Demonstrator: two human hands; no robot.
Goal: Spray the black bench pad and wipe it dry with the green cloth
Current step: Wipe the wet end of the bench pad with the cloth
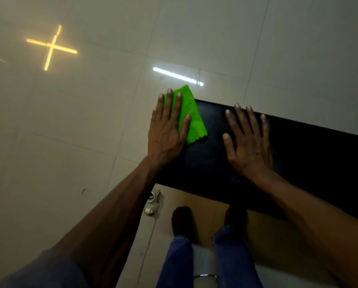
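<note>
Head view, looking down over both arms. Black pad (298,146) ran from centre frame off to the right edge, its near-left end squared off above the floor (70,121).

Left hand (167,129) lay flat, fingers straight and spread a little, palm pressed down on the green cloth (192,119). No grip closed around the cloth; it was pinned under the palm and fingers only. The cloth sat at the pad's far-left corner, folded, one point sticking out past the fingertips over the pad's edge toward the floor, a scalloped hem showing on the pad to the right of the thumb.

Right hand (249,140) also lay flat and open on the pad, fingers fanned, thumb out to the left, holding nothing. It rested beside the cloth but apart from it, bare pad showing between the two hands.

Pad surface looked dark and dull; a few faint specks near the right wrist, too small to say whether these were droplets.

Below the pad: two legs in blue trousers (174,262), dark footwear, standing on a brown patch of floor. A small pale metal fitting (154,203) lay on the floor just left of the feet, under the pad's near-left corner. Pale tiles elsewhere, with a yellow cross-shaped light reflection (52,46) at upper left and a white bar of light (178,76) just beyond the cloth.
</note>
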